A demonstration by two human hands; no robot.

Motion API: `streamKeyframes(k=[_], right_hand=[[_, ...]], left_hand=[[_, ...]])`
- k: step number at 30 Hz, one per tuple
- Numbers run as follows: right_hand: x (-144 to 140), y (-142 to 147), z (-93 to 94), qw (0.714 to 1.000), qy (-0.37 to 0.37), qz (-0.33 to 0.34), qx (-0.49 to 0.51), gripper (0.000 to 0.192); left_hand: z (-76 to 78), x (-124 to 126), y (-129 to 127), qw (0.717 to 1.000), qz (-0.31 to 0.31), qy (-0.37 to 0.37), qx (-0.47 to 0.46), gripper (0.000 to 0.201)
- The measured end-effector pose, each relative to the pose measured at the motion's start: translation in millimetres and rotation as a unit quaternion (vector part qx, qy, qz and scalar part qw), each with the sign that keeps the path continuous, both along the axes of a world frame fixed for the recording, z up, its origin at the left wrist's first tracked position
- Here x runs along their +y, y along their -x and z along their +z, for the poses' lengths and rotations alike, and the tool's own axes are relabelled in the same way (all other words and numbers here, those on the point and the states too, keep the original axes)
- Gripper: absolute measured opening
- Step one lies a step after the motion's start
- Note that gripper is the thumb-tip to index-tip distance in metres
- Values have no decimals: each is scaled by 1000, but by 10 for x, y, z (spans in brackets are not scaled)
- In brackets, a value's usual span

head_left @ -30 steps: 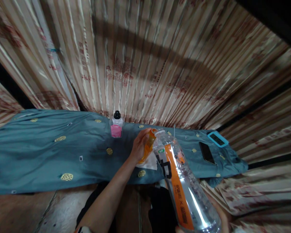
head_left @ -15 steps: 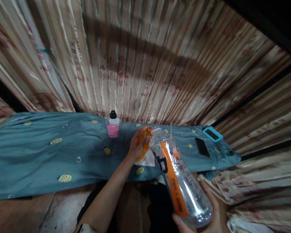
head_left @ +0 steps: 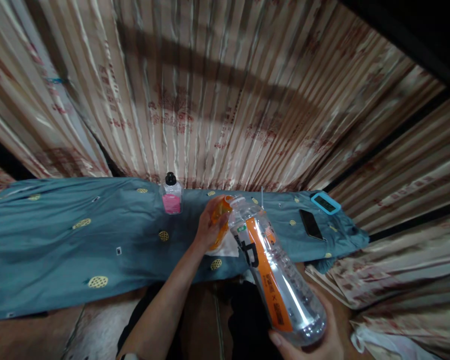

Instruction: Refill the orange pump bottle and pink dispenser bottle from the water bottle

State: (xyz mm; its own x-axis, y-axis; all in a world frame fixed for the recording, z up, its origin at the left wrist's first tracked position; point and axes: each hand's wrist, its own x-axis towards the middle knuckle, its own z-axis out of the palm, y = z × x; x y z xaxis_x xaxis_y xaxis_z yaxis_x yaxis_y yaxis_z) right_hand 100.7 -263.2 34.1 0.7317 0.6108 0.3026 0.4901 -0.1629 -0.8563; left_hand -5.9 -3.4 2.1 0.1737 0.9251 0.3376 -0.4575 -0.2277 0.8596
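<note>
My right hand is wrapped around the base of a large clear plastic bottle with an orange label. The bottle is tilted, its uncapped mouth pointing up and to the left. My left hand grips an orange translucent bottle, partly covered by my fingers. The two bottle mouths are close together; whether they touch, and whether liquid passes between them, I cannot make out. Under the orange bottle, a white cloth or tissue lies on the blue-green patterned cover.
A clear bottle with a pink label and black cap stands left of my hands. To the right lie a dark phone and a blue-framed digital device. A thin pale stick rises behind the large bottle. Striped curtains hang behind.
Both hands keep their grip and the bottles hold nearly the same pose. The whole scene has shifted slightly left, as the camera turned a little.
</note>
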Motion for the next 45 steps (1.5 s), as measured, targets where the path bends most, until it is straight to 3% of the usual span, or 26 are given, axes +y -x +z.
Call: streamKeyframes(k=[7, 27, 41, 45], right_hand=[[26, 1, -24, 1000, 4, 9, -25, 74], [60, 18, -93, 1000, -1, 9, -1, 77], [67, -80, -38, 1000, -3, 13, -16, 76], [78, -76, -56, 999, -21, 21, 12, 79]], left_hand=[[-25, 7, -10, 1000, 0, 5, 14, 49], [-111, 83, 9, 998, -11, -30, 50, 55], [-136, 102, 34, 989, -10, -73, 129, 87], [-182, 99, 25, 986, -4, -89, 140, 87]])
